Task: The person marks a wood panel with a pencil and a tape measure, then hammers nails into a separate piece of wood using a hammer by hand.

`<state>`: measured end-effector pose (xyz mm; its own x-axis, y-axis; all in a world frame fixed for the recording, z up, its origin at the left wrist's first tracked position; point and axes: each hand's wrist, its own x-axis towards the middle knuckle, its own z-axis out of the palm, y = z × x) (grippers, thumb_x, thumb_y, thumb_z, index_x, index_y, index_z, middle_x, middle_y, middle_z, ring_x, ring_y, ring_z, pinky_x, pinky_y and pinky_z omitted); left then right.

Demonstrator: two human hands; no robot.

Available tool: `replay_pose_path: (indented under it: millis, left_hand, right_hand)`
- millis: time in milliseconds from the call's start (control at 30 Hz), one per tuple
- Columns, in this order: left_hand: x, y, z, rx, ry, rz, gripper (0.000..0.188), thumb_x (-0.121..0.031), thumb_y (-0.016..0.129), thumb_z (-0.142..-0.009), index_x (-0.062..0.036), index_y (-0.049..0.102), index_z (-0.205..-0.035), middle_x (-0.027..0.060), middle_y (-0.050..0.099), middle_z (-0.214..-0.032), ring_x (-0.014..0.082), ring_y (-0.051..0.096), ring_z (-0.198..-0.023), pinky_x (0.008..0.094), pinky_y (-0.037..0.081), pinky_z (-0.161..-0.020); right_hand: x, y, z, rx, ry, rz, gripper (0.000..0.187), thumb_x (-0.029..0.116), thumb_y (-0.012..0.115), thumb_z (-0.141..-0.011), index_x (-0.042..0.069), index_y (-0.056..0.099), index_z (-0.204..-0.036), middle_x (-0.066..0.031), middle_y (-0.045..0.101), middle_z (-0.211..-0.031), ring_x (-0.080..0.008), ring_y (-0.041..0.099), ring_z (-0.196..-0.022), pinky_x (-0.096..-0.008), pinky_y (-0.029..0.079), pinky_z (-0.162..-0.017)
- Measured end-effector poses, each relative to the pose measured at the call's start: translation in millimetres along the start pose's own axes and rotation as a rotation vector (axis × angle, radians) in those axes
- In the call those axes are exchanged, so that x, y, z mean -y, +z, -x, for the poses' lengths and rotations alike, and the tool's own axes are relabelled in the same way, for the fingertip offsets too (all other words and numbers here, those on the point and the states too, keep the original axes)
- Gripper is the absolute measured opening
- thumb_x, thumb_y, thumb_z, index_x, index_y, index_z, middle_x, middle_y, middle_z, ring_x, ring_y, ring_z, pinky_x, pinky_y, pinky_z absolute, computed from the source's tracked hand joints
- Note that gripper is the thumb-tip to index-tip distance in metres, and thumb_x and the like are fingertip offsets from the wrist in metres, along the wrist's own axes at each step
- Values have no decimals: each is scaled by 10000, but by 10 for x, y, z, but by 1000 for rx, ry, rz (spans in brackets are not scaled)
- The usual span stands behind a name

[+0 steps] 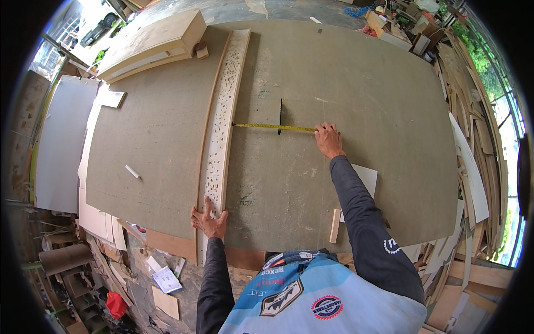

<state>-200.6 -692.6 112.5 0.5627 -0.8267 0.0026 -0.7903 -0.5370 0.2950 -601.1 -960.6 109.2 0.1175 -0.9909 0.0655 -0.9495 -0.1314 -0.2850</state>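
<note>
Yellow, narrow tape-measure blade (272, 127) extends right from long, white, dark-speckled board (222, 122); right hand (330, 141) pinches blade's outer end; left hand (211, 225), fingers spread, straddles board's near part.

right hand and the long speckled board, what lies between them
In the head view, a yellow tape measure runs between the right hand and the speckled board, crossing a thin dark strip or slot.
</note>
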Motion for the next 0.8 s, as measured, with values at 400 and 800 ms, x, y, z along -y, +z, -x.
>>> replay_pose_path:
  millis: [400, 800]
  left_hand:
    - [-23, -2, 13, 12, -12, -22, 929, -393, 793, -551, -401, 478, -1425, 221, 313, -1426, 425, 261, -1352, 578, 188, -1081]
    - [-34, -14, 14, -2, 5, -8, 941, -393, 800, -546, -397, 475, -1429, 220, 317, -1415, 424, 275, -1340, 573, 197, -1077]
  right_hand:
    - [-72, 30, -29, 37, -16, -40, 228, 241, 550, -941, 104, 634, -1104, -116, 573, -1127, -337, 521, -1106, -557, 482, -898]
    - [-101, 79, -41, 11, -32, -40, 221, 234, 540, -939, 97, 634, -1085, -115, 577, -1110, -341, 521, -1101, -563, 480, -895]
